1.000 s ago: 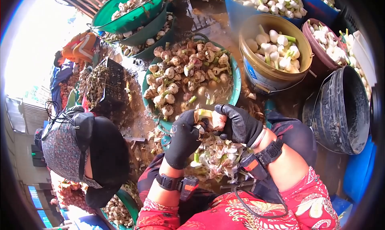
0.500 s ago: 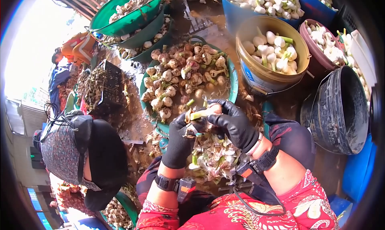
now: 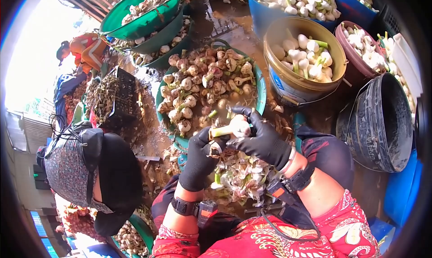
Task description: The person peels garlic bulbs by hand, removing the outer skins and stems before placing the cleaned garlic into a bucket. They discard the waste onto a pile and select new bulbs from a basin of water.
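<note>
A garlic bulb (image 3: pixel 239 126), pale with a light green stem pointing left, is held between my two black-gloved hands over the near edge of a green tub. My left hand (image 3: pixel 201 158) is closed on the stem end, with a bit of loose skin at its fingers. My right hand (image 3: pixel 266 143) grips the bulb from the right, thumb below and fingers above. Unpeeled, brownish garlic bulbs (image 3: pixel 211 75) fill much of the green tub (image 3: pixel 262 89), with murky water showing. Under my hands lies a heap of garlic peelings (image 3: pixel 243 177).
To the right stand a yellow-brown bucket (image 3: pixel 272 55) of white garlic and a tilted black bucket (image 3: pixel 366 127). A blue tub (image 3: pixel 261 15) of garlic is behind. Green basins (image 3: pixel 135 30) stack at upper left. One person in a cap (image 3: pixel 69 159) sits close left; another crouches farther off.
The garlic bulb has turned, and more of its white side shows. My right hand's fingers have shifted outward around the bulb, and the left hand stays at the stem.
</note>
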The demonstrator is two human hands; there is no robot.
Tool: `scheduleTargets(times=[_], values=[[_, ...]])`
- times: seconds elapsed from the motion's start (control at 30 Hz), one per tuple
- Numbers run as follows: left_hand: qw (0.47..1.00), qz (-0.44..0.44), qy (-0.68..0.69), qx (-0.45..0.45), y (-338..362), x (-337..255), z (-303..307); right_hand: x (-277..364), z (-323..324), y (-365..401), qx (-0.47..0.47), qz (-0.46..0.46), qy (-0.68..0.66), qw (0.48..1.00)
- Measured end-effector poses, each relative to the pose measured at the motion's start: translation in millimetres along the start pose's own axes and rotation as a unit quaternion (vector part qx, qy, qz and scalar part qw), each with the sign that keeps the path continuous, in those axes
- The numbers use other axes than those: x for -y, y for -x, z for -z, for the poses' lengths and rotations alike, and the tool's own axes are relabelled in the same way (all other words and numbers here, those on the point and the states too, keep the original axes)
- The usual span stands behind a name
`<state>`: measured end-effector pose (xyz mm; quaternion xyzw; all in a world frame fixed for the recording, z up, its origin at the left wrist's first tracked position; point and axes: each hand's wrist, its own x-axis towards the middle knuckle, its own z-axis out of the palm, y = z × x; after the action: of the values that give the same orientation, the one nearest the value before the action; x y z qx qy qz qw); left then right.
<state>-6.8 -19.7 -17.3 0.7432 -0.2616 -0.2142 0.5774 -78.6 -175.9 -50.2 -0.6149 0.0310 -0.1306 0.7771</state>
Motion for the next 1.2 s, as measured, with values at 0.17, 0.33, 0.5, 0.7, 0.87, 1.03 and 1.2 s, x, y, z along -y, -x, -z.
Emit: scheduleTargets(times=[0.17,0.33,0.5,0.7,0.87,1.03,1.2], values=[[0.988,-0.056,-0.136,0.052,-1,-5,3,16,11,5,0.002,-0.154,0.1,0.983],[0.989,-0.024,-0.118,0.082,4,-12,4,11,24,11,0.127,-0.234,-0.142,0.953],[0.996,0.057,0.007,0.071,9,-21,6,-5,29,11,0.225,-0.212,-0.283,0.908],[0.999,0.036,0.021,0.026,8,-13,15,28,29,12,0.217,-0.238,-0.312,0.894],[0.993,-0.044,-0.109,0.01,3,-10,13,31,22,10,0.157,-0.254,-0.282,0.912],[0.992,-0.053,-0.113,0.004,-1,9,23,34,28,11,0.235,-0.285,-0.228,0.901],[0.999,0.029,-0.041,0.002,-10,38,51,12,30,24,0.216,-0.309,-0.27,0.886]])
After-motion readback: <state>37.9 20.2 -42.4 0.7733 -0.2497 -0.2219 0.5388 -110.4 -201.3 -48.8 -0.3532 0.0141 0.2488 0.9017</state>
